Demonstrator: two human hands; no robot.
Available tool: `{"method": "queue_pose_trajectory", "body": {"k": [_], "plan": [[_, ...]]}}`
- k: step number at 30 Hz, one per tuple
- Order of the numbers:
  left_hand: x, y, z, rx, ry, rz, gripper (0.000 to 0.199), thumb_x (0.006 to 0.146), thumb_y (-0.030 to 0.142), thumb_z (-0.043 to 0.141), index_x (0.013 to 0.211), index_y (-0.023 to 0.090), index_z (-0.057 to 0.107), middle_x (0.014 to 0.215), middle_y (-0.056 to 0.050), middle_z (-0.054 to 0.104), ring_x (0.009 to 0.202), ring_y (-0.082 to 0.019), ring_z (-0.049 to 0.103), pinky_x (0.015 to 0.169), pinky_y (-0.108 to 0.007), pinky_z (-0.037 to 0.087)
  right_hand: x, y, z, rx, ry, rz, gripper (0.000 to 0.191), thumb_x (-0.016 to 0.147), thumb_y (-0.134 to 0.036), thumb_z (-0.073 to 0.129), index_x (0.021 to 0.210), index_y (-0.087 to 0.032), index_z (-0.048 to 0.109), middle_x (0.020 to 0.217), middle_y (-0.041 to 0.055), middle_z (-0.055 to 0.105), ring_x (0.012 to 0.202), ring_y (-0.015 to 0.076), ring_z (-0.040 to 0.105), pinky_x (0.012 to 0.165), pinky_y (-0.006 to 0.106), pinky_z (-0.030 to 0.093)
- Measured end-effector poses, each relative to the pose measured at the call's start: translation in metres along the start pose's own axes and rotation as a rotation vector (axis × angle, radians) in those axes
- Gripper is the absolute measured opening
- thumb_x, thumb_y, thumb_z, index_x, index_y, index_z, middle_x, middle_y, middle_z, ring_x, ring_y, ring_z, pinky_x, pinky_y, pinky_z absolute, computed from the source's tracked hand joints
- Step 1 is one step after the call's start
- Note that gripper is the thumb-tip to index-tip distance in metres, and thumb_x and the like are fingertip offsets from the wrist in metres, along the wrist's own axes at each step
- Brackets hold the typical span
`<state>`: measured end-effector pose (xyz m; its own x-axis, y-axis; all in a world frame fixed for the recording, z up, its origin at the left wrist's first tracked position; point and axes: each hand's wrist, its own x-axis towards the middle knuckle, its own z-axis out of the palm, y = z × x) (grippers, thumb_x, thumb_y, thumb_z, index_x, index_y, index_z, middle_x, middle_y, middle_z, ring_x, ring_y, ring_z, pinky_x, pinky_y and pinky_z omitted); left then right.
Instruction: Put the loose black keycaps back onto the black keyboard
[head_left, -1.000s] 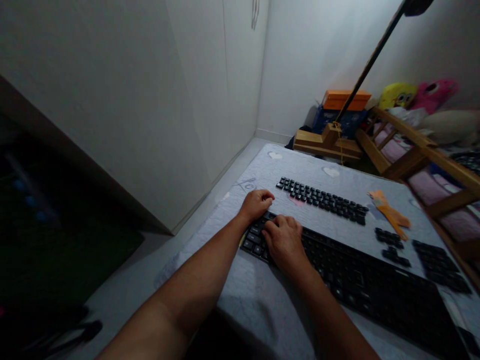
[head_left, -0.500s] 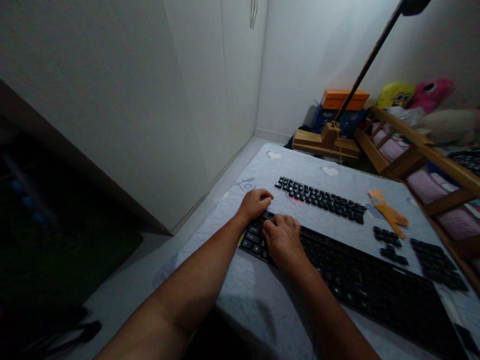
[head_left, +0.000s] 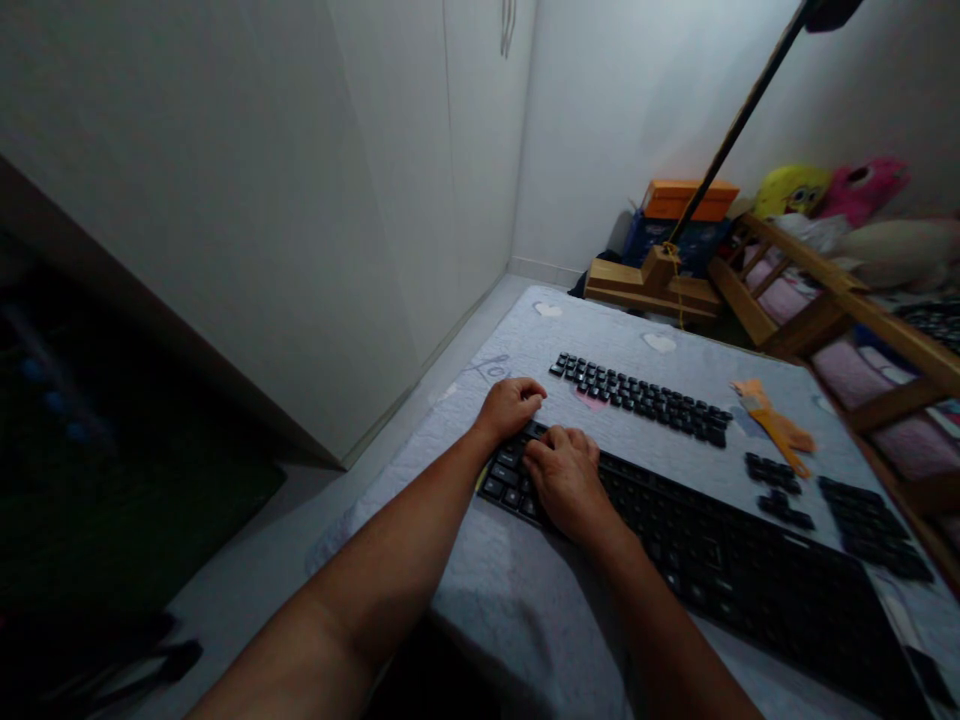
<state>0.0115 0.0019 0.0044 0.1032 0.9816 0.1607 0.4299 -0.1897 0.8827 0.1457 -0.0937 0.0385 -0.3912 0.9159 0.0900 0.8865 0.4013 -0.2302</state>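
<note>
Computer keyboard [head_left: 750, 570], black, lying aslant on the quilted, cloth-covered surface [head_left: 495, 590], left end under the hands. Right hand [head_left: 566, 478]: laid over the left-end keys, fingers bent downward; fingertips hidden, cannot tell whether pinching. Left hand [head_left: 512, 408]: at the keyboard's far left corner, fingers curled; cannot tell what they grip. Loose black keycaps: right block [head_left: 874, 525]; small cluster [head_left: 780, 490] beside it; long block [head_left: 641, 398] in rows beyond the keyboard. Paintbrush [head_left: 780, 434], orange-handled, near the small cluster. Past the surface: wooden base [head_left: 652, 285] with black pole [head_left: 739, 130]; orange box [head_left: 686, 200] atop blue box [head_left: 701, 245]; yellow plush toy [head_left: 789, 190].
</note>
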Motion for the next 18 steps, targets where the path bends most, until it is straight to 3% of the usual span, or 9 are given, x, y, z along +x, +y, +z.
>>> {"method": "queue_pose_trajectory", "body": {"k": [18], "plan": [[-0.0005,0.0020,-0.0005,0.006,-0.002,-0.012,0.020,0.075,0.019,0.057,0.085,0.015,0.074,0.077,-0.002,0.072,0.073,-0.014,0.064,0.071,-0.022,0.049,-0.0013,-0.0020,0.0002,-0.031,0.005,0.010,0.014,0.094,-0.028,0.055,0.092,-0.025,0.069,0.101,0.0057,0.062,0.102,0.0243,0.047,0.094,0.039,0.029]]}}
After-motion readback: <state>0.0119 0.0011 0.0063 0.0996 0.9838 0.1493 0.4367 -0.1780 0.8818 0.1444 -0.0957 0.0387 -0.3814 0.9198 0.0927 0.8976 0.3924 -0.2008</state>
